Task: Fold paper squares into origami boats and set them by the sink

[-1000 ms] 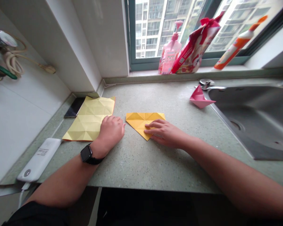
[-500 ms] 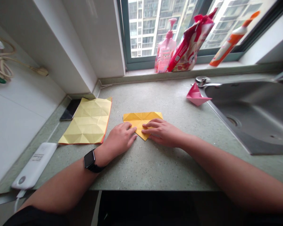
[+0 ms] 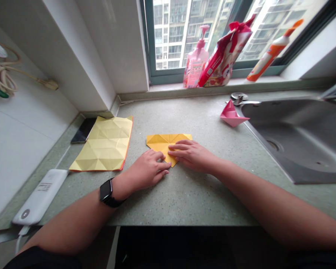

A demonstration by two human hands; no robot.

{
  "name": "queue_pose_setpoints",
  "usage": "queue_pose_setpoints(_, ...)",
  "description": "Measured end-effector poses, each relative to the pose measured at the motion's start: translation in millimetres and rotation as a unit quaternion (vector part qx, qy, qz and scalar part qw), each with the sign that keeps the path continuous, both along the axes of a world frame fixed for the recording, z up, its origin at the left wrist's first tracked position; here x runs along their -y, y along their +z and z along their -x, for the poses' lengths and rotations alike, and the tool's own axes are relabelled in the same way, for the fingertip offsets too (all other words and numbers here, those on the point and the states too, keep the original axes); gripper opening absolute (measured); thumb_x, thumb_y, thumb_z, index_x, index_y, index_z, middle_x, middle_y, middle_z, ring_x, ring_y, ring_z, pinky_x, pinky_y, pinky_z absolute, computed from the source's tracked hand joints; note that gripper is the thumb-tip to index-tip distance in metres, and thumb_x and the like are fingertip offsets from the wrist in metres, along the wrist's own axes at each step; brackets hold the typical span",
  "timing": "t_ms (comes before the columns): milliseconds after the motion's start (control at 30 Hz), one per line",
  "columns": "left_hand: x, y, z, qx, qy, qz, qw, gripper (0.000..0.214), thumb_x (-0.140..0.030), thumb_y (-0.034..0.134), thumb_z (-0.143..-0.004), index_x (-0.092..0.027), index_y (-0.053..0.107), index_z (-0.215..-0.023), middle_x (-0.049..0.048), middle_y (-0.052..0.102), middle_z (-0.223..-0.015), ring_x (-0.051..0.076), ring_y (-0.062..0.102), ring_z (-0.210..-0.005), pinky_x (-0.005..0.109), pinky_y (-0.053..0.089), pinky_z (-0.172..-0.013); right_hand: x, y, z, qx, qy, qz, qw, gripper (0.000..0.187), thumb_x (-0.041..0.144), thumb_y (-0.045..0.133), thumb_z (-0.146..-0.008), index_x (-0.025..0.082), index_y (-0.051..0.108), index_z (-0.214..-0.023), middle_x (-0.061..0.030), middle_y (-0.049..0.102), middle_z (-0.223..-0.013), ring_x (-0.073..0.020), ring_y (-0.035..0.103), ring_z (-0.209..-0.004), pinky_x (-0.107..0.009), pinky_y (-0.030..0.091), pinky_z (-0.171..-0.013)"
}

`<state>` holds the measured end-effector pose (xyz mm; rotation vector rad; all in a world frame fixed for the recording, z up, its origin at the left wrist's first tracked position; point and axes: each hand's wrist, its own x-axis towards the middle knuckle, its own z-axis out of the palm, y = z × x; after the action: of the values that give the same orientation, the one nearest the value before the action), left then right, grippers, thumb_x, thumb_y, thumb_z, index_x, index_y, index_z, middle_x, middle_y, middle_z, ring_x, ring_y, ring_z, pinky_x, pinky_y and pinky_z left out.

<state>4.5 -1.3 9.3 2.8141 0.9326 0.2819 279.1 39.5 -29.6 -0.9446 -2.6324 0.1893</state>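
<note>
1. At the near left, a white, flat, rectangular plastic power bank [image 3: 40, 197] is laid along the worktop [image 3: 190, 201], with a white cable plugged into its near end.
2. A black, square-faced wristwatch [image 3: 106, 189] is worn on the left wrist.
3. The left hand [image 3: 146, 169] is held palm down and unclenched, its fingertips set on the lower left of the folded paper, close to its point.
4. The right hand [image 3: 192, 155] is likewise unclenched, its slightly spread fingers laid over the right part of the same paper.
5. The golden-yellow, creased, folded paper [image 3: 161, 144] is kept flat on the worktop between the hands, its straight edge turned to the window and its point to the person.
6. To the left, pale yellow, creased paper with orange-red edges [image 3: 102, 144] is spread out; just beyond its left side, a black, rectangular phone [image 3: 83, 130] is seen.
7. At the right, a grey metal sink [image 3: 302, 129] is set into the worktop, and a pink folded-paper boat [image 3: 232, 116] is placed by its far left corner.
8. On the windowsill, a pink pump bottle [image 3: 196, 63], a red-and-white packet [image 3: 225, 58] and an orange-and-white bottle [image 3: 268, 59] are lined up.
</note>
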Motion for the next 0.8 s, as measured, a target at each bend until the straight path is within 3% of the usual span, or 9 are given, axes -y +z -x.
queue_pose_setpoints(133, -1, -2.2, -2, 0.037, -0.022, 0.029, 0.999, 0.022, -0.028, 0.063, -0.109, -0.022, 0.080, -0.121, 0.0103, 0.074, -0.122, 0.026, 0.069, -0.111, 0.043, 0.056, -0.104, -4, -2.4, 3, 0.008, -0.026, -0.011, 1.000, 0.035, 0.024, 0.062, -0.110, 0.033, 0.078, -0.140, -0.0025, 0.074, -0.151, -0.0293, 0.068, -0.135, -0.054, 0.055, -0.117)
queue_pose_setpoints(233, -2, -5.3, -3, 0.055, -0.024, 0.038, 0.997, 0.027, -0.028, 0.062, -0.110, -0.020, 0.075, -0.133, 0.0122, 0.073, -0.128, 0.026, 0.069, -0.114, 0.042, 0.057, -0.105, -8, -2.5, 3, 0.011, -0.031, -0.017, 0.999, 0.035, 0.025, 0.061, -0.110, 0.032, 0.077, -0.141, -0.0028, 0.073, -0.152, -0.0295, 0.067, -0.137, -0.054, 0.054, -0.118)
queue_pose_setpoints(333, -3, -9.4, -5, 0.048, -0.032, 0.012, 0.998, 0.035, -0.034, 0.066, -0.109, -0.024, 0.072, -0.142, 0.0137, 0.070, -0.139, 0.029, 0.066, -0.126, 0.047, 0.055, -0.112, -10, -3.0, 2, 0.007, -0.026, -0.024, 0.999, 0.035, 0.025, 0.061, -0.110, 0.033, 0.077, -0.141, -0.0012, 0.073, -0.151, -0.0287, 0.067, -0.138, -0.054, 0.053, -0.119)
queue_pose_setpoints(433, -3, -12.3, -5, 0.026, -0.029, -0.015, 0.999, 0.034, -0.037, 0.068, -0.108, -0.026, 0.075, -0.139, 0.0137, 0.068, -0.144, 0.032, 0.063, -0.133, 0.055, 0.049, -0.120, -12, -3.4, -2, 0.002, -0.026, -0.027, 0.999, 0.034, 0.026, 0.062, -0.110, 0.034, 0.077, -0.140, -0.0012, 0.074, -0.150, -0.0282, 0.067, -0.138, -0.053, 0.051, -0.120)
queue_pose_setpoints(633, -2, -7.9, -1, -0.003, 0.047, -0.047, 0.998, 0.024, -0.036, 0.063, -0.111, -0.026, 0.081, -0.123, 0.0106, 0.067, -0.152, 0.033, 0.059, -0.142, 0.066, 0.036, -0.130, -13, 3.3, -13, 0.007, -0.044, -0.021, 0.999, 0.030, 0.032, 0.063, -0.110, 0.032, 0.080, -0.135, -0.0049, 0.080, -0.139, -0.0313, 0.068, -0.132, -0.055, 0.051, -0.116)
queue_pose_setpoints(800, -10, -6.2, 7, -0.040, 0.161, -0.088, 0.982, 0.026, -0.036, 0.062, -0.111, -0.021, 0.083, -0.115, 0.0131, 0.069, -0.151, 0.037, 0.061, -0.139, 0.068, 0.039, -0.126, -10, 9.2, -17, -0.013, -0.024, -0.004, 1.000, 0.031, 0.039, 0.068, -0.106, 0.029, 0.082, -0.131, -0.0086, 0.083, -0.126, -0.0312, 0.071, -0.125, -0.054, 0.053, -0.113)
